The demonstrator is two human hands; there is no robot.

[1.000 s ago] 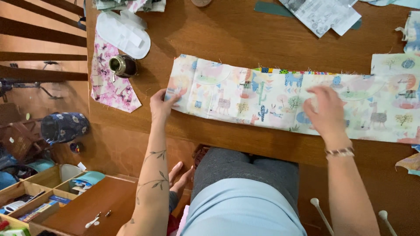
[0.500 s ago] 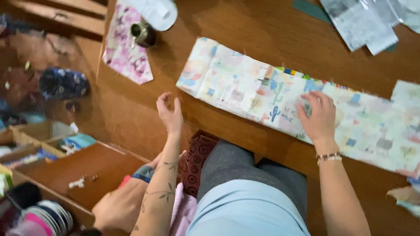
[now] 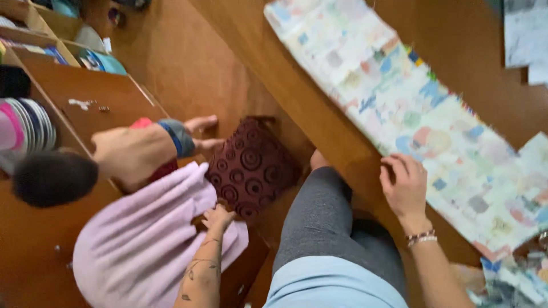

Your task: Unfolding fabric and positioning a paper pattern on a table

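The left hand (image 3: 218, 217) hangs below the table edge, fingers loosely curled and grasping nothing, touching the back of a small person in a lilac top (image 3: 142, 239) who crouches on the floor. Just beyond lies a dark red cushion (image 3: 251, 168) with circle patterns. The right hand (image 3: 404, 185) rests on the wooden table (image 3: 319, 114) at its near edge, fingers bent, pressing the edge of a long pastel patchwork fabric strip (image 3: 399, 108) that runs diagonally across the tabletop. Open wooden drawers (image 3: 85, 97) stand at far left.
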